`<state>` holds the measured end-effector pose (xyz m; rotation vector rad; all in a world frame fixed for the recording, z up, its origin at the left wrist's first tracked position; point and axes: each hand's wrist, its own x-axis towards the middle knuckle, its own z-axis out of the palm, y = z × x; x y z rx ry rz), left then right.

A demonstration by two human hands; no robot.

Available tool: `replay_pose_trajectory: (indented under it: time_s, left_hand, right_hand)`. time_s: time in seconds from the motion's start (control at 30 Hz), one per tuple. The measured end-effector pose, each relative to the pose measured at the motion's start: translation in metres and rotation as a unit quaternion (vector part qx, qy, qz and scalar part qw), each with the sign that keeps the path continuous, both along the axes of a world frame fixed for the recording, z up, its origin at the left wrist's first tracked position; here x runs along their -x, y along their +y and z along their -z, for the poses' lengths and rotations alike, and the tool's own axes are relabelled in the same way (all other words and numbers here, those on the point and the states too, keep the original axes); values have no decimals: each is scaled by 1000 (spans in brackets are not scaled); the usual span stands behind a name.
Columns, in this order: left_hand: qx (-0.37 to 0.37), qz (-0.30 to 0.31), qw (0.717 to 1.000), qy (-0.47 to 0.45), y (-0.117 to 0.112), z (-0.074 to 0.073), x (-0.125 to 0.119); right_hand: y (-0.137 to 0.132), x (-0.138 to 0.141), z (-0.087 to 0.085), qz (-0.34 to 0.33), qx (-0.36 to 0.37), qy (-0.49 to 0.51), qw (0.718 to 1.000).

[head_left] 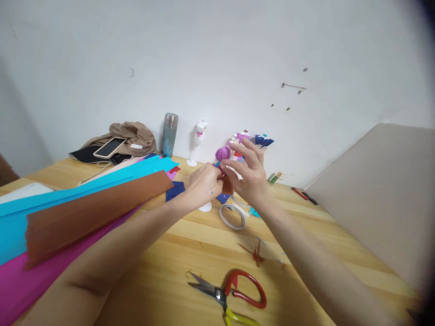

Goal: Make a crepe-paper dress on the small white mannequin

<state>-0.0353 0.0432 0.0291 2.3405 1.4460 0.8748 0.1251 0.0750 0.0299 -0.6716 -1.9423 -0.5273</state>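
My left hand (pixel 205 183) is closed, its fingers curled round a small paper-dressed mannequin that they mostly hide. A purple coiled paper piece (pixel 222 154) shows above the fingers, with a bit of blue beside it. Brown paper (pixel 227 185) hangs below, between my hands. A white round base (pixel 205 207) peeks out under my left hand. My right hand (pixel 249 174) is close on the right, fingers spread and bent, the thumb tip near or touching the purple piece. I cannot tell whether it touches.
A tape roll (pixel 232 217), brown paper scraps (pixel 257 253) and red-and-yellow scissors (pixel 220 294) lie nearer me. Blue paper (pixel 84 185) and brown paper (pixel 102 213) spread left. Behind stand a bare white mannequin (pixel 200 136), a flask (pixel 169 136) and a dressed mannequin (pixel 263 140).
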Motion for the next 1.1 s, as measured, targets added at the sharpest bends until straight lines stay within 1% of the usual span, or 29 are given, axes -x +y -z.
replay_pose_trajectory:
  time_s: [0.07,0.13,0.2,0.33,0.47,0.53,0.67,0.77,0.87,0.97,1.1]
  left_hand:
    - [-5,-13,1000,5,1,1,-1]
    - [-1,-21,1000,12,1,2,-2]
    - [10,-27,999,14,0,1,-3]
    - [23,-21,1000,1,-2,0,-4]
    - [28,-26,999,23,-1,0,-5]
    - [25,-23,999,35,-1,1,-6]
    - [-5,-19,999,50,1,4,-6]
    - [-10,-13,999,40,1,5,-5]
    - [-12,-12,1000,19,3,5,-2]
    - [-4,12,1000,-8,8,5,1]
    - [47,88,994,-37,18,0,12]
  right_hand:
    - [-6,2,3,14,-3,29,999]
    - [-12,5,4,44,15,57,997]
    - [-17,9,3,63,56,69,994]
    - [-18,19,-1,69,146,95,982]
    - [-14,27,-3,106,203,150,962]
    - [-12,29,-3,108,209,172,957]
    - [-10,29,-2,91,197,177,960]
    - [-9,26,-2,97,220,164,957]
    - [-8,22,-1,83,249,146,954]
    - [-8,18,-2,66,277,125,950]
    - [-8,12,-7,56,300,113,945]
